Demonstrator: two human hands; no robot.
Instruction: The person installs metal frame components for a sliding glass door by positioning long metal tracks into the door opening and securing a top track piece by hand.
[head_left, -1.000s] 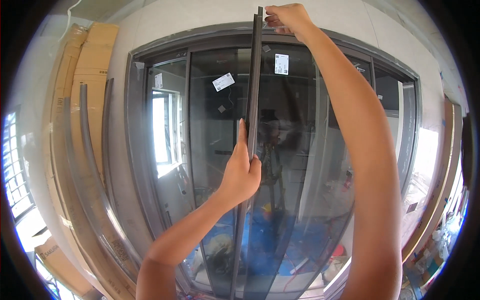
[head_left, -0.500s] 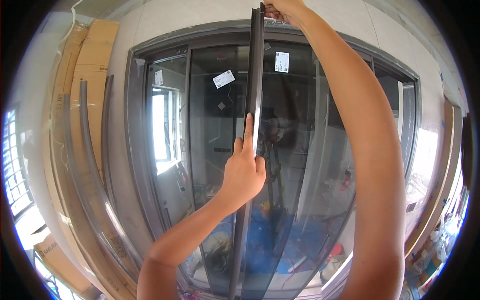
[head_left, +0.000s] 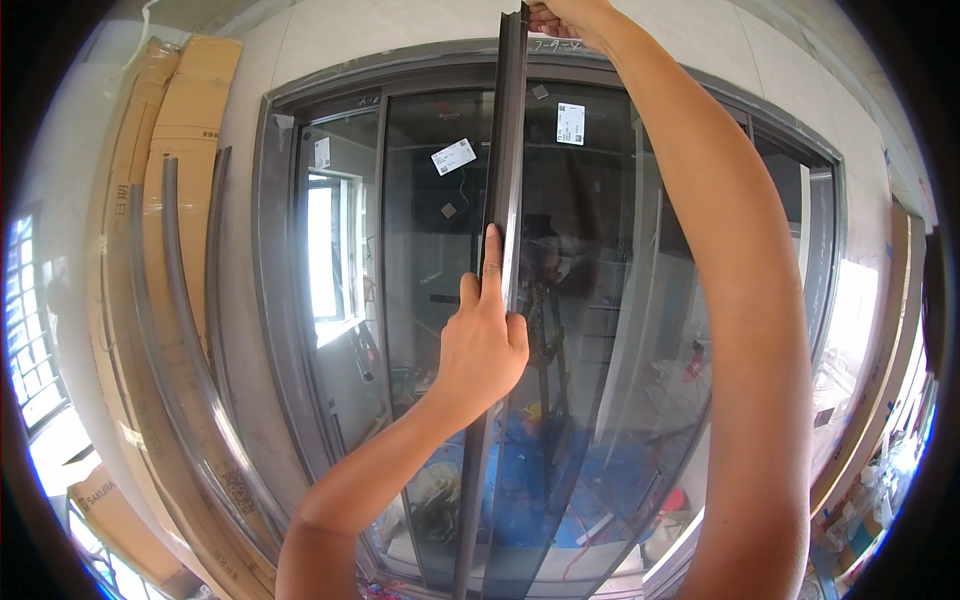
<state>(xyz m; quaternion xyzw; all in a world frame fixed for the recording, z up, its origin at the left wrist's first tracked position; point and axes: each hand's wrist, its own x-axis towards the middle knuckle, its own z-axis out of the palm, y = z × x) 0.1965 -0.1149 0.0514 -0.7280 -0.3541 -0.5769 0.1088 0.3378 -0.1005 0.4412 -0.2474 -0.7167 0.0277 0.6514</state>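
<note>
A long dark metal profile (head_left: 508, 130) stands almost vertical in front of a sliding glass door (head_left: 590, 230) with a grey frame and white stickers on the panes. My left hand (head_left: 483, 340) grips the profile at mid height, index finger stretched up along it and the other fingers bent round it. Up at the top edge of the picture, my right hand (head_left: 560, 20) holds the upper end of the profile with curled fingers, partly out of view.
Tall cardboard packages (head_left: 185, 85) and curved-looking grey strips (head_left: 175, 250) lean on the wall at left. More long cartons (head_left: 880, 360) stand at far right beside clutter. Through the glass show a window (head_left: 330, 250), blue floor covering and reflections.
My right hand has risen slightly and closed onto the profile's top end. The profile has shifted a little up and left, and my left index finger now lies on its face.
</note>
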